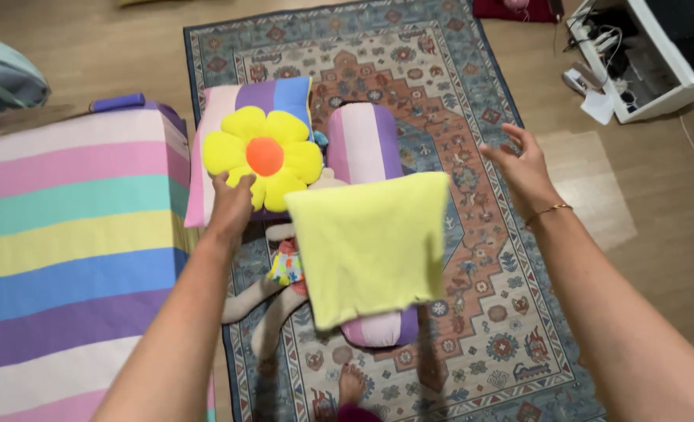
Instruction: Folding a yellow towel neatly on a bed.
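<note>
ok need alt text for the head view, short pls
Seen from above, a person's left hand grips a yellow flower cushion while the right hand hangs open over a patterned rug. A pale yellow cloth covers a striped bolster.

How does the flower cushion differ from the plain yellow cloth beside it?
The flower cushion is plump and petal-shaped with an orange centre; the yellow cloth is flat, rectangular and plain. The left hand touches the cushion; the cloth lies draped over a striped bolster, untouched. Both are yellow and soft.

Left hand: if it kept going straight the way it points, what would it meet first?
The left hand already touches the yellow flower cushion; pushing on, it would likely press that into the striped pillow behind.
</note>
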